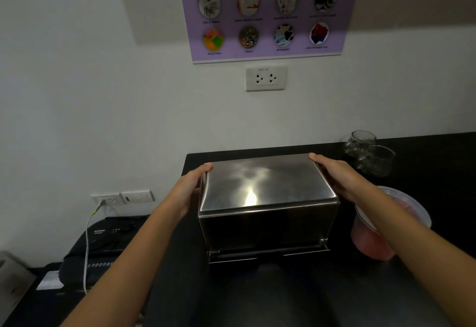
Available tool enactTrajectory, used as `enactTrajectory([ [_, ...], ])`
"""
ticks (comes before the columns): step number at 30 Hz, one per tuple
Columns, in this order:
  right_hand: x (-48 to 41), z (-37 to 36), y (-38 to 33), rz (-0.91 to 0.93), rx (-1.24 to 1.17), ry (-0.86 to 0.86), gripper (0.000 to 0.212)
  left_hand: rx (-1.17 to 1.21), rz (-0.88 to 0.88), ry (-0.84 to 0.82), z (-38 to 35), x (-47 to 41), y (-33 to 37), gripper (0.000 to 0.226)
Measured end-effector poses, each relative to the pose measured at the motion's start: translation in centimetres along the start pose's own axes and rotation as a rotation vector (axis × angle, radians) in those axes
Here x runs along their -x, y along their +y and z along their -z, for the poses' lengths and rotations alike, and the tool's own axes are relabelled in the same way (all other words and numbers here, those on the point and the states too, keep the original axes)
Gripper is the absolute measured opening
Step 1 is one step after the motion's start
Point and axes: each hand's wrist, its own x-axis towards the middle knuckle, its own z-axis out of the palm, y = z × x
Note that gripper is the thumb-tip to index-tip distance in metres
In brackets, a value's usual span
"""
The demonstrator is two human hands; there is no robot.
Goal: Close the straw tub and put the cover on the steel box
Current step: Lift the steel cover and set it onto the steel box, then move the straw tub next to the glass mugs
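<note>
A shiny steel cover (260, 185) sits over the steel box (268, 231) on the black counter (257, 301). My left hand (189, 187) grips the cover's left side and my right hand (337, 177) grips its right side, fingertips on its top corners. To the right, partly behind my right forearm, stands a clear plastic straw tub (373, 236) with pink contents and a lid on top.
Two empty glass jars (368, 151) stand at the back right of the counter. A black paper shredder (103, 244) with a white cable sits low on the left. Wall sockets (265, 79) and a purple poster (265, 15) are on the wall behind.
</note>
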Motion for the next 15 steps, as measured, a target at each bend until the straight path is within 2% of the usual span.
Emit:
enactTrajectory([
  [4, 1.0, 0.5, -0.6, 0.066, 0.044, 0.012, 0.039, -0.071, -0.250, 0.113, 0.1, 0.2, 0.4, 0.055],
  [6, 1.7, 0.9, -0.9, 0.108, 0.055, 0.010, 0.038, -0.135, -0.382, 0.129, 0.0, 1.0, 1.4, 0.048],
  [11, 3.6, 2.3, -1.5, 0.167, 0.112, 0.053, 0.035, -0.051, -0.542, 0.009, -1.4, 3.3, 4.3, 0.019],
  [15, 5.7, 3.6, -2.0, 0.212, 0.120, 0.093, 0.034, -0.038, -0.593, -0.157, -4.0, 4.4, 5.2, 0.014],
])
